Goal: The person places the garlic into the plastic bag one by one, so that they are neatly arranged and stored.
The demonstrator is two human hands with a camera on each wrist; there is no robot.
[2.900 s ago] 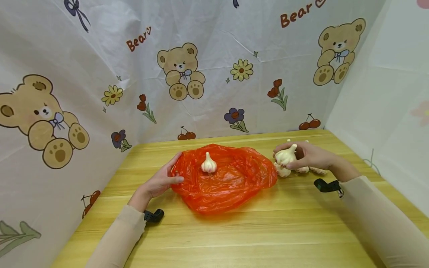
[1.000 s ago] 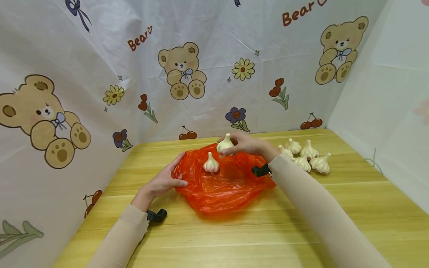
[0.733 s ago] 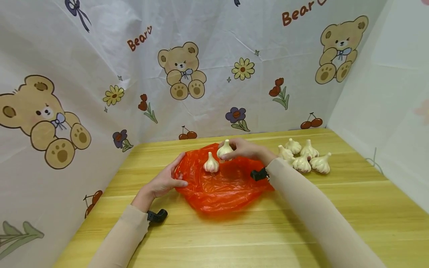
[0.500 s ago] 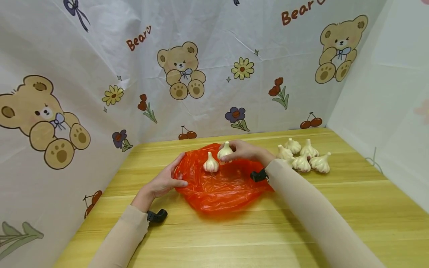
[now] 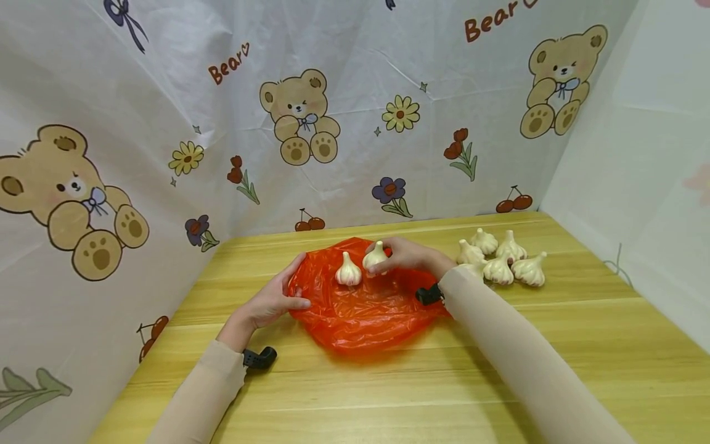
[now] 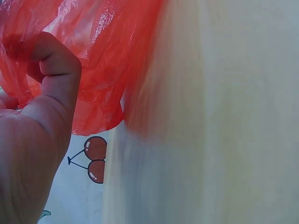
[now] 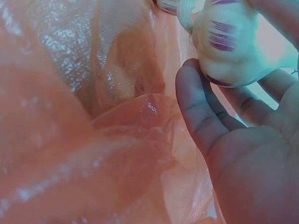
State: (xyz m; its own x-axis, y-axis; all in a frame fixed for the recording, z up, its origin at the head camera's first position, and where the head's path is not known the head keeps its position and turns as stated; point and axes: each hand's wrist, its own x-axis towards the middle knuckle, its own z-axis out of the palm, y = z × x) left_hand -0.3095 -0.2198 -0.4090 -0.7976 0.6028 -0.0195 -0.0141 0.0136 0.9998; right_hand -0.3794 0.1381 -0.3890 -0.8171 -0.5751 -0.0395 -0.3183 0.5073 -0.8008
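Observation:
A crinkled red plastic bag (image 5: 360, 330) lies spread wide at its mouth on the table. My left hand (image 5: 270, 302) grips its left edge, fingers and thumb curled round the film, as the left wrist view also shows. Inside the bag a garlic bulb (image 5: 347, 274) stands upright with its stem up. Just right of that bulb, my right hand (image 5: 407, 254) holds a second garlic bulb (image 5: 375, 259) low within the bag's mouth. In the right wrist view, fingers and thumb lie round this purple-streaked bulb (image 7: 229, 42), with the red film close beside.
Several more garlic bulbs (image 5: 498, 271) cluster on the wooden table (image 5: 355, 401) to the right, beyond my right forearm. A white cloth printed with bears (image 5: 305, 123) hangs behind and along the left. At the far right a thin cord (image 5: 618, 271) lies by the wall.
My right hand has carried its garlic bulb left from the cluster to the bag and lowered it beside the first one. The left hand keeps its grip on the bag's edge.

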